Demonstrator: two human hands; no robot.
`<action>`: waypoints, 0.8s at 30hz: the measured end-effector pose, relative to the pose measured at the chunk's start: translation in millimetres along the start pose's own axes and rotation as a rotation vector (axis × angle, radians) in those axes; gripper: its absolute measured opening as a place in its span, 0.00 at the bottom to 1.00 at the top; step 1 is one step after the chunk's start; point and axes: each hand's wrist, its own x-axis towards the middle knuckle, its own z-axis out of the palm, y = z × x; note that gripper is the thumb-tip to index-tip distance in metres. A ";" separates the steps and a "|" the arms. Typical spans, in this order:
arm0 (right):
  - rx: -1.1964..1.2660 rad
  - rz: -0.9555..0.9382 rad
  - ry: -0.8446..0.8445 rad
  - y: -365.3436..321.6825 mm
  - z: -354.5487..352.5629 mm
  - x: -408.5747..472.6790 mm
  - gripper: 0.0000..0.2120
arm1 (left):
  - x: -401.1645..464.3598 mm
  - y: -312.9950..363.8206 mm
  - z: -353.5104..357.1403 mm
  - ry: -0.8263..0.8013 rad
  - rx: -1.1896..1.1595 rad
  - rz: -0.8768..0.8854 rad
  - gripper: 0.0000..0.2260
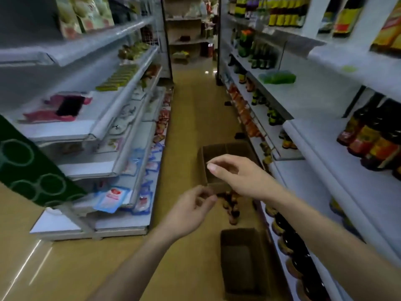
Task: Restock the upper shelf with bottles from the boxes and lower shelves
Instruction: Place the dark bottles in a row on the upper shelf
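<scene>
dark bottles with red and yellow labels (375, 140) stand on a white shelf (338, 153) to the right of the right hand and higher than it, grouped toward the far right edge of view. more dark bottles (290, 240) line the bottom shelf below the right forearm, running toward the viewer. a small cluster of bottles (231, 206) stands on the floor just under and between the two hands.

an open cardboard box (225, 161) sits on the floor beyond the hands, partly hidden by the right hand. a second open box (240, 261) lies on the floor nearer the viewer, below the hands and between the two forearms.

the right hand (236, 174) is raised in mid-air with fingers loosely bent, the thumb and forefinger drawn close together; it holds nothing visible. the left hand (191, 211) sits lower and to its left, fingers loosely curled inward with the tips near the thumb, also holding nothing that can be made out. the picture is blurred, so finer detail at the fingertips is unclear.

left of the left hand runs a shelving unit (121, 161) with packets (112, 196) in blue and white. a green patterned panel (28, 168) juts in farther left. the tan floor (191, 118) stretches away down the aisle.
</scene>
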 end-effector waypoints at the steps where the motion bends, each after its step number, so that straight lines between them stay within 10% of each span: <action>1: 0.011 0.016 -0.015 4.1 2.1 19.8 0.19 | 15.3 -9.0 -10.1 0.010 0.017 -0.005 0.02; 14: 0.227 0.393 0.170 68.6 17.9 213.5 0.35 | 269.2 -113.0 -83.1 -0.201 0.220 0.148 0.17; 24: 0.274 0.726 0.539 171.7 3.8 199.1 0.31 | 418.5 -101.2 12.3 -0.583 0.340 0.371 0.13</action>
